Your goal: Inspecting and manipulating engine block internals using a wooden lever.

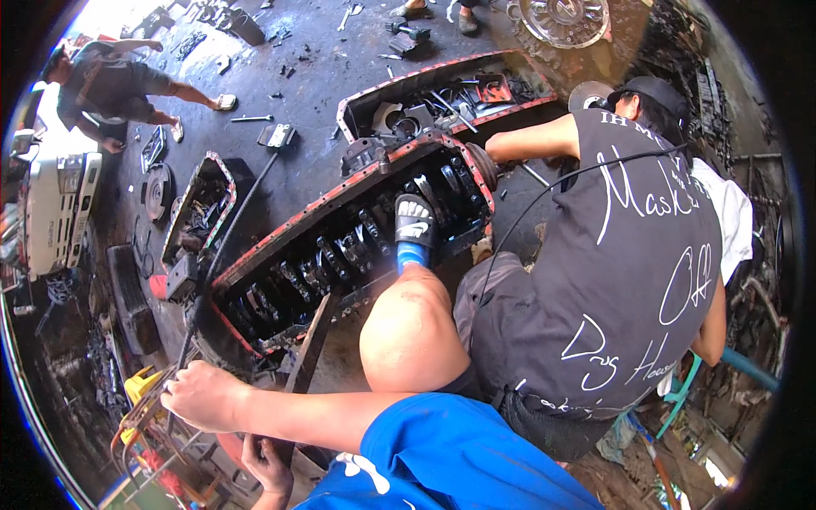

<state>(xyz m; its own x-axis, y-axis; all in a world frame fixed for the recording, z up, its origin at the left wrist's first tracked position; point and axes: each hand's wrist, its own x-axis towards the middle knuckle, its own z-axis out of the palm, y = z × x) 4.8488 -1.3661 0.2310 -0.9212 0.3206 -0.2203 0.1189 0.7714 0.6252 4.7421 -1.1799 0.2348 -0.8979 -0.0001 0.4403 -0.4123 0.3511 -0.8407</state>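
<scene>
On the floor (327,93) lies the engine block (344,255), a co-worker (633,246) beside it, the rod (218,255) passing its left end and the bar (310,340) at its near edge, the right hand's (204,398) fingers curled by the rod, their grip impossible to tell, the left's (268,469) clamped on the bar.

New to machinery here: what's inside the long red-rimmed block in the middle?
The block holds a row of dark, shiny metal parts; the sandalled foot covers some, and whatever lies beneath is hidden.
</scene>
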